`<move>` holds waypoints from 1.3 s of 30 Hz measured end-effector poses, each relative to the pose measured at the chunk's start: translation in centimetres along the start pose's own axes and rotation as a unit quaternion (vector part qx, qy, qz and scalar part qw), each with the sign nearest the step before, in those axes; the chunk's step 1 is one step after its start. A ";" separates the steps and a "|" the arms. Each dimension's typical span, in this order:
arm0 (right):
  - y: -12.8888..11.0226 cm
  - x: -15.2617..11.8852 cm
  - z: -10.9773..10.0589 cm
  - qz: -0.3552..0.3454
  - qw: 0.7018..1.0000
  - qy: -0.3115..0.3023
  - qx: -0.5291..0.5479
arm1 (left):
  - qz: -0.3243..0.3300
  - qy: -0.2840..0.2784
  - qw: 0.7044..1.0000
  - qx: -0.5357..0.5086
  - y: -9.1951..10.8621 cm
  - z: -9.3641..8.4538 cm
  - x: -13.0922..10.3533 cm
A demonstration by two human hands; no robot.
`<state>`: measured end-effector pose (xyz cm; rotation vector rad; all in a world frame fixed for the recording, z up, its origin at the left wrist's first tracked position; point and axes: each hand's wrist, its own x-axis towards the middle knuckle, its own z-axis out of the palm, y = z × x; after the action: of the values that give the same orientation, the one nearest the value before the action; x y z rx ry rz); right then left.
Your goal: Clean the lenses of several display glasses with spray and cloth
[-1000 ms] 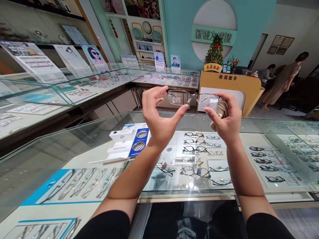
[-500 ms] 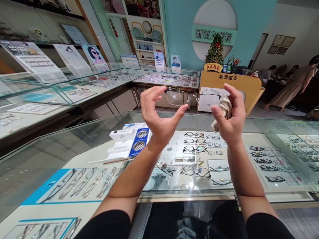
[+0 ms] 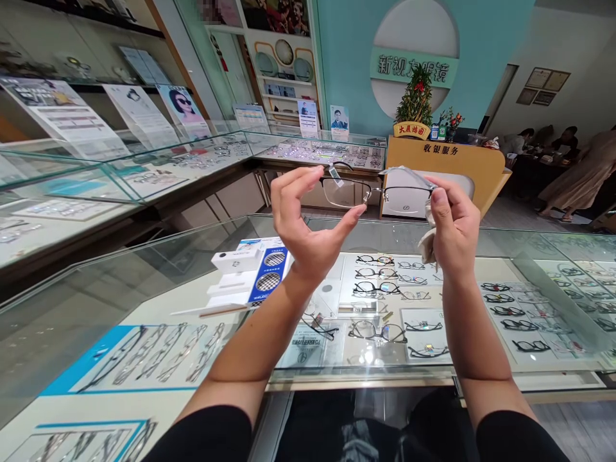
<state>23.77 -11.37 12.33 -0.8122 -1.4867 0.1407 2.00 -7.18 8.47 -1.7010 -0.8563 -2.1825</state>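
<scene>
A pair of eyeglasses (image 3: pixel 378 190) with dark upper rims is held up in front of me, above the glass counter. My left hand (image 3: pixel 308 234) is closed on its left side, fingertips at the hinge and thumb by the lower rim of the left lens. On the other side, my right hand (image 3: pixel 455 234) pinches the frame's right end between thumb and fingers. A crumpled pale cloth (image 3: pixel 427 246) hangs from the right hand, partly hidden behind the thumb and palm. A small white tag (image 3: pixel 335 174) dangles near the left lens.
Below my hands, a glass display counter (image 3: pixel 158 273) holds several rows of glasses (image 3: pixel 376 274). White boxes and a blue display stand (image 3: pixel 267 276) sit left of centre. Behind are more showcases (image 3: pixel 187 163), a wooden cashier desk (image 3: pixel 433 160) and a person in a long dress (image 3: pixel 577 170).
My right thumb and fingers have closed on the right end of the eyeglasses, and the cloth has shifted lower. The eyeglasses have tilted and moved slightly right. The person at far right has moved right.
</scene>
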 end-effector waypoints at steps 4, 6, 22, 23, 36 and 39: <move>-0.4 0.0 -0.1 0.021 0.999 -0.033 0.014 | 0.001 -0.012 1.000 0.002 -0.1 0.0 0.1; -0.5 0.0 -0.2 0.043 0.997 -0.041 0.043 | -0.007 -0.018 1.000 -0.003 -0.1 0.0 0.0; 0.1 0.4 -0.3 0.141 0.970 -0.105 0.170 | -0.015 -0.022 0.994 -0.103 -0.6 0.6 0.0; 0.0 0.4 -0.3 0.145 0.969 -0.108 0.170 | -0.020 -0.023 0.994 -0.108 -0.7 0.6 -0.1; 0.9 0.9 -1.0 0.126 0.973 -0.135 0.139 | -0.278 -0.163 0.900 -0.293 0.7 0.4 -0.3; 0.6 0.4 -0.9 0.040 0.978 -0.179 0.099 | -0.436 -0.231 0.768 -0.408 2.2 0.5 -0.3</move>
<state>24.89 -11.13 12.45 -0.7094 -1.7445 0.5095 3.63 -8.66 8.93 -2.7510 -1.0253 -3.1097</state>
